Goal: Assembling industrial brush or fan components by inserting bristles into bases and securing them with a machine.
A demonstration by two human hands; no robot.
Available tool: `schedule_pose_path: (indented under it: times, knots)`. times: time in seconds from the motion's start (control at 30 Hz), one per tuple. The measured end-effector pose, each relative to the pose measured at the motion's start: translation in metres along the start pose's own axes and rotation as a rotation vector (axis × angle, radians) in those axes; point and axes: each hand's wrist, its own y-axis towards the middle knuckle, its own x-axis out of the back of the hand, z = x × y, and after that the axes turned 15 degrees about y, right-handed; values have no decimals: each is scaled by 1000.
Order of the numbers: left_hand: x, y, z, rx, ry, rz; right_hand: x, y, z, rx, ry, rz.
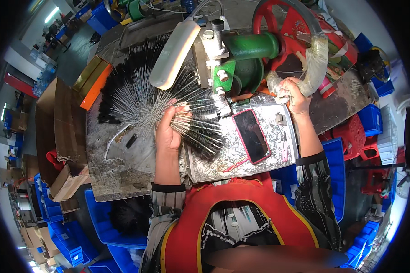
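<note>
- L hand point(168, 129) is gripping a bunch of black bristle brushes point(200, 132) w/ wire stems, fingers curled round them, over the table point(118, 173).
- R hand point(294, 93) is clasping the tape-wrapped handle point(314, 63) of the red wheel point(287, 27), fingers closed on it.
- Green machine point(246, 59) is sitting btwn both hands.
- Phone point(251, 135) in pink case is lying screen-up nr the brushes, on a metal tray point(278, 150).
- More brushes are piling at table's far left point(127, 77).

The left hand point(169, 129) grips a fanned bundle of black wire brushes point(198, 127) just left of the green machine point(243, 61). The right hand point(295, 93) clasps the tape-wrapped handle point(316, 63) of the red wheel point(289, 32) on the machine's right. A pink-cased phone point(251, 135) lies on the metal tray point(278, 145) below the machine.
</note>
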Motion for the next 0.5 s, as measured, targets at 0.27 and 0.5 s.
schedule_pose_path:
  times: [0.27, 0.5]
  knots:
    - [2, 2, -2, 10, 6, -108, -11, 13, 51, -194, 13, -170]
    - [1, 1, -1, -2, 44, -155, -11, 12, 55, -190, 24, -157]
